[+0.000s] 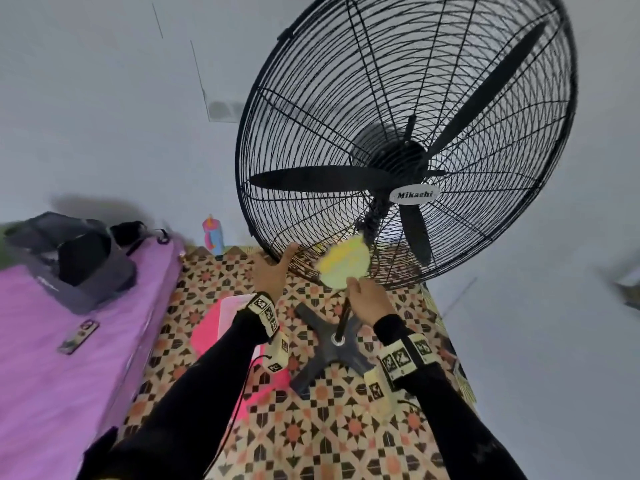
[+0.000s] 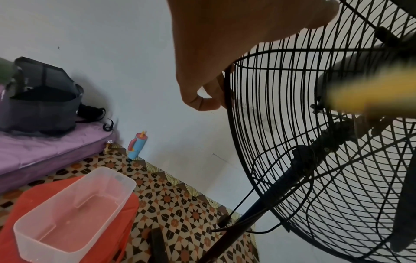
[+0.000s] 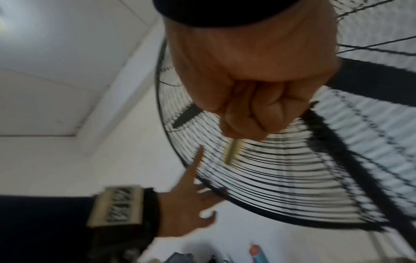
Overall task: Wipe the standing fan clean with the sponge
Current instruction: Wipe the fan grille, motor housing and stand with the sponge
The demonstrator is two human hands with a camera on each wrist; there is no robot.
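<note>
The standing fan (image 1: 408, 140) fills the upper right of the head view, its black wire cage tilted with the lower rim dipping toward frame centre. Its pole drops to a cross-shaped base (image 1: 329, 348) on the patterned floor (image 1: 311, 438). A purple bed (image 1: 69, 358) takes the left side, with a dark bag (image 1: 69, 258) on it. Lower centre-left, a clear plastic tub (image 2: 74, 211) sits on a red stool (image 2: 126, 210).

The left hand (image 1: 273, 268) reaches the lower left rim of the cage, thumb spread; in the left wrist view its fingers (image 2: 207, 99) curl round the outer rim wire, bracing the cage.

The right hand (image 1: 367, 299) sits just below and right of it, pinching the lower edge of the yellow sponge (image 1: 343, 265). The sponge stands up from that hand, its flat face against the lower wires of the grille, below the hub badge. In the right wrist view it is seen edge-on, a thin strip below the closed fingers.

So the unwiped grille lies mostly above and right of the sponge hand. The right hand is the nearer one, and its strokes would likely run upward along the radial wires.
</note>
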